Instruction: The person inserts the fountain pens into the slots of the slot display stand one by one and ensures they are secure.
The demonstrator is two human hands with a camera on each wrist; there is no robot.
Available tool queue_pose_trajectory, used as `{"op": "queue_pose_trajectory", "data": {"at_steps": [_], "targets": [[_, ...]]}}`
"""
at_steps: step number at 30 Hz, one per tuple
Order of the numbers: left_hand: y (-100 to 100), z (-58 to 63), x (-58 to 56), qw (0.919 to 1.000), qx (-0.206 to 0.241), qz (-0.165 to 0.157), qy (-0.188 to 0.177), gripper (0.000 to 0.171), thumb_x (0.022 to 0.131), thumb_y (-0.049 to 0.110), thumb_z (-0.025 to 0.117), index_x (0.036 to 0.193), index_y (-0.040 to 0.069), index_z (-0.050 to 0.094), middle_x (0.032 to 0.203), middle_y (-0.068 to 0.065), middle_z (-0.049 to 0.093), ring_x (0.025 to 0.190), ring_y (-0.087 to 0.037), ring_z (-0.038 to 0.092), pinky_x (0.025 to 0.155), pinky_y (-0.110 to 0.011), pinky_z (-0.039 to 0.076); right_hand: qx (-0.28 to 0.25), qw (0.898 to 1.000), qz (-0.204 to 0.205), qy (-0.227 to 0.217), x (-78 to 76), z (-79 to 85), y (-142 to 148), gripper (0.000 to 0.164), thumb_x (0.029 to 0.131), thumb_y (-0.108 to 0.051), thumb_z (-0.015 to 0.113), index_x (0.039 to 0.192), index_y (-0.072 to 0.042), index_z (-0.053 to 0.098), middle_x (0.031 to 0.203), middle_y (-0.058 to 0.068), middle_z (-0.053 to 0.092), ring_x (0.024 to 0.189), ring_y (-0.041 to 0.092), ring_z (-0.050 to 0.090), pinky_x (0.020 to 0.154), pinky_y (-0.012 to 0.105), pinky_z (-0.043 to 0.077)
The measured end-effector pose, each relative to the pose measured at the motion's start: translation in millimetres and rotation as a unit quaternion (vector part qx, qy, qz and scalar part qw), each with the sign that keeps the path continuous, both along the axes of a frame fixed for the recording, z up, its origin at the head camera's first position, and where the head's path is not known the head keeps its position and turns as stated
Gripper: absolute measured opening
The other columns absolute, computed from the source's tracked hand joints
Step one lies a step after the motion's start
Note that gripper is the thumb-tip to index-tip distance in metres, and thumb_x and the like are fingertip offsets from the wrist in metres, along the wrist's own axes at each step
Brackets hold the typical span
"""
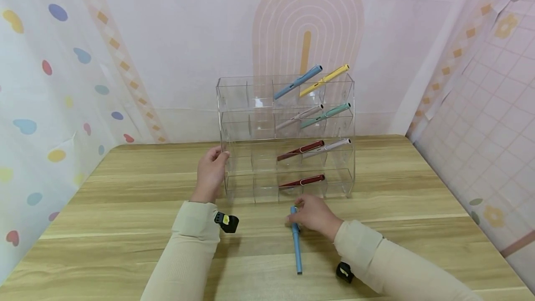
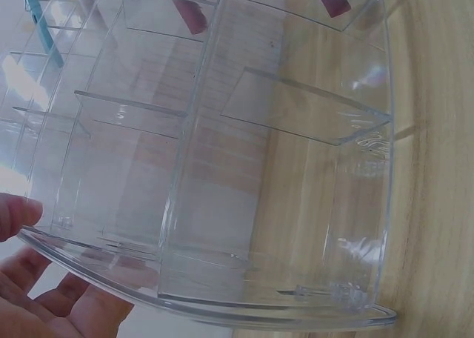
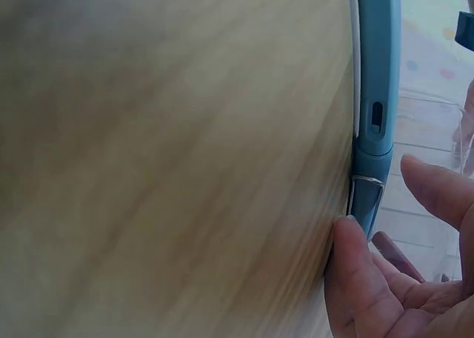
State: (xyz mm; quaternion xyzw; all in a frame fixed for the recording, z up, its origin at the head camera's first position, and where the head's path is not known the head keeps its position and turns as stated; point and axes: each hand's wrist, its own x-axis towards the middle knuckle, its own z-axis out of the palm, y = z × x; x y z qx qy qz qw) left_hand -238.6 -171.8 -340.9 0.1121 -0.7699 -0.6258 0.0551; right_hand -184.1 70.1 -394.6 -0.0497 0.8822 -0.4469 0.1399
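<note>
A clear acrylic pen rack (image 1: 264,194) with tiered compartments stands on the table. My left hand (image 1: 212,171) grips its left side panel, thumb inside and fingers outside; the thumb (image 2: 16,213) shows at the panel's edge in the left wrist view. In front of the rack a blue pen (image 1: 297,250) lies on the wood, pointing toward me. My right hand (image 1: 314,216) is at the pen's far end. In the right wrist view its fingertips (image 3: 348,238) touch the pen beside the metal clip, while the thumb (image 3: 437,186) stands slightly apart from the pen.
Several pens lean in the rack's right-hand columns, among them a blue pen (image 1: 298,81), a yellow pen (image 1: 324,80), a green pen (image 1: 325,115) and a dark red pen (image 1: 302,181). A patterned cloth (image 1: 188,50) hangs behind the wooden table (image 1: 125,226).
</note>
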Motion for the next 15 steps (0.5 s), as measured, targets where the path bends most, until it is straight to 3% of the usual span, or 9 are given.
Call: {"op": "queue_pose_trajectory", "data": {"at_steps": [11,15], "targets": [[-0.3,0.5,0.9,1.0000,-0.004,-0.002,-0.001,0.040,0.101,0.023,0.044,0.137,0.006,0.050,0.132,-0.013,0.051,0.114,-0.025,0.042,0.084,-0.035,0.039,0.046,0.999,0.021,0.021,-1.8,0.4,-4.6,0.045,0.076,-0.012,0.081,0.111,0.007,0.060,0.065,0.002,0.056,0.052,0.010,0.047,0.051,0.024,0.042],[0.0,0.3,1.2,1.0000,-0.004,-0.002,0.003,0.040,0.101,0.022,0.044,0.137,0.006,0.050,0.131,-0.013,0.051,0.112,-0.025,0.042,0.083,-0.034,0.039,0.069,0.996,0.030,0.038,-2.6,0.7,-5.9,0.038,0.075,-0.010,0.081,0.104,0.005,0.063,0.064,0.001,0.055,0.052,0.010,0.047,0.051,0.024,0.041]]}}
